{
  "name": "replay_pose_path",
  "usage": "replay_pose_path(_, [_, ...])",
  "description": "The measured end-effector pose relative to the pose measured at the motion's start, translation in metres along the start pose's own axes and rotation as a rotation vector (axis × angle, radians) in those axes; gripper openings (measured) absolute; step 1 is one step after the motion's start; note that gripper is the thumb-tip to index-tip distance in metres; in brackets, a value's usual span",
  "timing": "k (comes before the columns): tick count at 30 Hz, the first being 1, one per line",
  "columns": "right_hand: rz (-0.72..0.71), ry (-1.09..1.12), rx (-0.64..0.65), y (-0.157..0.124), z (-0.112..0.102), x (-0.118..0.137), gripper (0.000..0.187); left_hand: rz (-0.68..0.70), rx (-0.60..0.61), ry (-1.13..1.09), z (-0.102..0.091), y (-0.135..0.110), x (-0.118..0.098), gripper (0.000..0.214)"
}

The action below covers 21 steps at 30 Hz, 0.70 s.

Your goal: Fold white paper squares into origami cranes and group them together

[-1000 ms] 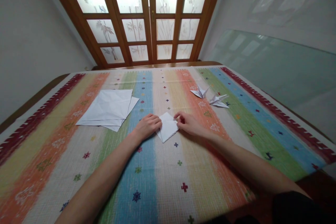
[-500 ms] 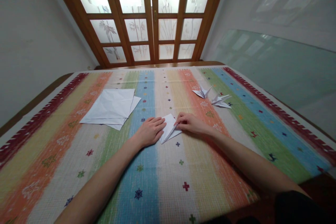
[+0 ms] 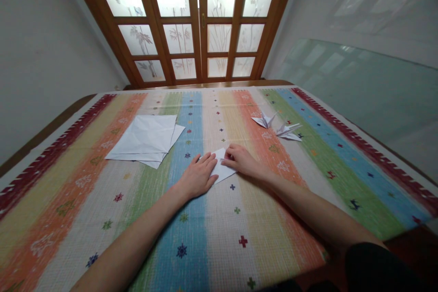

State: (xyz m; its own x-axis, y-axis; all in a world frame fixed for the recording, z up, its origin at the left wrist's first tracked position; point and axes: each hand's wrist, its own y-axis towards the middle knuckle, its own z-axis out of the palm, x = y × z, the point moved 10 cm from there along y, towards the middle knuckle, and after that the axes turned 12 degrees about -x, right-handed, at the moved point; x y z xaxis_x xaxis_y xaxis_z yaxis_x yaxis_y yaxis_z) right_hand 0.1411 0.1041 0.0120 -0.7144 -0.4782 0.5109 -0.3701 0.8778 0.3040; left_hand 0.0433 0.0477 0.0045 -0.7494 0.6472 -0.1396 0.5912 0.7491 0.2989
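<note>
A small piece of folded white paper lies on the striped tablecloth in front of me, partly covered by both hands. My left hand rests over its left side with the fingers stretched out and pressing down. The curled fingers of my right hand are closed at the upper right of the paper, thumb against the forefinger, on a layer of it. The fingertips hide the exact edge they grip.
To the left lies a stack of white paper sheets. Two folded paper cranes sit at the far right. The tablecloth covers the table, with glass-paned wooden doors beyond and a pale glass panel at the right.
My right hand has moved slightly left and up over the paper, and the flap that stood up now lies out of sight. The left thumb has spread toward the paper's lower part.
</note>
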Motion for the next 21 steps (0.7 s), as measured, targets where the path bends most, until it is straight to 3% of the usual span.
replay_pose_path(7, [0.081, -0.166, -0.140, -0.005, -0.018, -0.023, 0.021, 0.095, -0.005, 0.098, 0.003, -0.003, -0.008, 0.040])
replay_pose_path(12, [0.067, -0.243, -0.192, -0.010, -0.028, -0.024, 0.021, 0.059, 0.039, 0.060, 0.006, -0.003, -0.001, 0.050])
replay_pose_path(16, [-0.146, -0.242, -0.180, -0.017, -0.023, 0.005, 0.007, 0.033, 0.072, 0.055, 0.007, -0.002, 0.002, 0.053])
replay_pose_path(19, [-0.368, -0.259, -0.062, -0.030, -0.003, 0.034, 0.016, 0.029, 0.062, 0.054, 0.006, -0.002, 0.002, 0.054])
replay_pose_path(21, [-0.432, -0.274, -0.010, -0.038, 0.007, 0.045, 0.023, 0.022, 0.054, 0.052, 0.008, -0.001, 0.002, 0.056])
